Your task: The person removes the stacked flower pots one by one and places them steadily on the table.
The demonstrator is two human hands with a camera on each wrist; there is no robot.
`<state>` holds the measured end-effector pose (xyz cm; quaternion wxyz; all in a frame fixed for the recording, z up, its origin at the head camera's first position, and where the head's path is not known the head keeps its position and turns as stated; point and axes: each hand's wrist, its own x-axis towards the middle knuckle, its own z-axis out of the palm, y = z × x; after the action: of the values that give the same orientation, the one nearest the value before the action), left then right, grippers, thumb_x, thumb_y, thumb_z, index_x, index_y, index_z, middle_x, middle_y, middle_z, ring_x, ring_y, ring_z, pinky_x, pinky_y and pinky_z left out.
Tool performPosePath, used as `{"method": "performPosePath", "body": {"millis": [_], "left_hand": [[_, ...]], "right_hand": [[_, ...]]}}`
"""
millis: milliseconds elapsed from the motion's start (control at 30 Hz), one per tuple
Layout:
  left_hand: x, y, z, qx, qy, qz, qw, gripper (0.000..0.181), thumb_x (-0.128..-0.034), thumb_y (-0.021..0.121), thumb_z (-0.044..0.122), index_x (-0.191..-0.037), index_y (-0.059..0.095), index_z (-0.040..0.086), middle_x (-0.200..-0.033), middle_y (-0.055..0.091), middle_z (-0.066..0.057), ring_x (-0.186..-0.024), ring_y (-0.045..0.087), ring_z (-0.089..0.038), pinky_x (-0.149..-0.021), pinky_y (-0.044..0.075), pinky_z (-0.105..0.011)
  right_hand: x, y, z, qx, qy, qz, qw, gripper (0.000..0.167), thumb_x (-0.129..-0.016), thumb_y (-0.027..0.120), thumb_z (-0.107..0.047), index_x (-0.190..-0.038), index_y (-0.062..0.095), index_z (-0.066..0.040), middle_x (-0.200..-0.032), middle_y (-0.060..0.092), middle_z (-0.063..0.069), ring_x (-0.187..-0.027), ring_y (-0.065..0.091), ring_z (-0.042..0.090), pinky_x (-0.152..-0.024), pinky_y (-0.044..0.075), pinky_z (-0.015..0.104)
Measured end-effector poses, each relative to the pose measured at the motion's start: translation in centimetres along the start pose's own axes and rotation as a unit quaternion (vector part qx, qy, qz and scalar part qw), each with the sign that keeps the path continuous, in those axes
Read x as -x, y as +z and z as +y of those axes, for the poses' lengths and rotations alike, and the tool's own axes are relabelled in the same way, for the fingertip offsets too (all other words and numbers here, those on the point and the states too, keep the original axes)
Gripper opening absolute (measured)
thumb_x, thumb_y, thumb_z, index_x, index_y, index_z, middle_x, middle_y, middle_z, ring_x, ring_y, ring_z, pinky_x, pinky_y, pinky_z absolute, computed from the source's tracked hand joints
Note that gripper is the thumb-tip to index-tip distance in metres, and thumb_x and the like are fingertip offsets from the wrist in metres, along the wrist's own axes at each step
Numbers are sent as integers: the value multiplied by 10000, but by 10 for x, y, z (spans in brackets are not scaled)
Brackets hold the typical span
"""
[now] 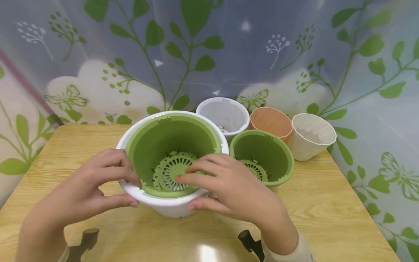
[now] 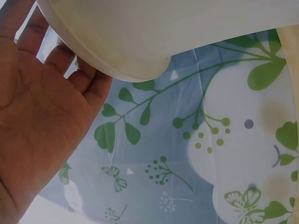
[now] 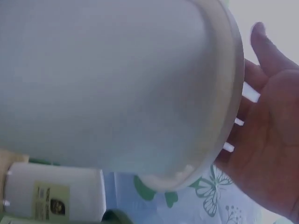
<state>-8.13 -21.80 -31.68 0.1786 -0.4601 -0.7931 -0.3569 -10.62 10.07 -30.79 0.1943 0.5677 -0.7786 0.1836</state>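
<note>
A large white flowerpot [image 1: 175, 209] stands near the middle of the table with a green slotted basket [image 1: 173, 138] inside it. The basket's rim sits just within the white rim. At the pot's left side my left hand [image 1: 95, 182] holds the rim, fingers curled over the edge and thumb at the outside. My right hand [image 1: 229, 185] lies over the right rim, its fingers loosely bent and reaching above the basket's inside. Its thumb stays outside the pot, and in the right wrist view it stands apart from the white wall [image 3: 117, 84].
Behind and right stand a smaller white pot [image 1: 226, 112], a smaller green basket [image 1: 265, 156], an orange pot [image 1: 271, 122] and a cream pot [image 1: 314, 134]. A leaf-patterned curtain [image 1: 229, 54] hangs behind the wooden table [image 1: 327, 214].
</note>
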Motion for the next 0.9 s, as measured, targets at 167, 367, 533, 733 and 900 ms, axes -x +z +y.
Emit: {"method": "performPosePath", "body": {"millis": [167,367,533,733,900], "left_hand": [[-2,1,1,-24,47,1,10000,339,-683,896,236,-960,701,220,-954,603,87,-935,518,-75,-898,384,-191],[-5,1,5,-97,56,27,9999,335,-683,893,259,-952,696,223,-950,599,94,-939,517,-75,-901,377,-191],[-6,0,6,-175,61,95,9998,300,-719,876,304,-933,685,216,-949,604,90,-968,511,-94,-918,369,-196],[-4,-2,8,-213,-54,106,9997,292,-733,883,284,-936,681,226,-961,608,86,-991,495,-103,-926,353,-207],[-4,-3,9,-172,-33,139,9998,272,-750,876,287,-933,684,222,-954,610,82,-986,497,-105,-919,354,-210]], "right_hand": [[-1,4,-3,79,277,-700,9971,403,-980,539,-517,-1273,669,-272,-1160,691,-150,-1089,608,69,-1061,374,337],[2,7,-4,205,303,-773,9963,385,-1003,501,-512,-1256,682,-284,-1124,708,-166,-1004,629,45,-1062,359,354],[1,8,-2,290,114,-640,9975,384,-1004,503,-503,-1250,685,-271,-1109,711,-160,-969,624,48,-1036,386,362],[0,9,0,351,-77,-540,9979,373,-999,519,-497,-1238,689,-267,-1084,712,-167,-956,626,44,-1020,401,355],[0,10,1,302,-81,-489,9983,372,-993,530,-496,-1233,692,-263,-1071,713,-165,-957,626,43,-1027,397,354]]}}
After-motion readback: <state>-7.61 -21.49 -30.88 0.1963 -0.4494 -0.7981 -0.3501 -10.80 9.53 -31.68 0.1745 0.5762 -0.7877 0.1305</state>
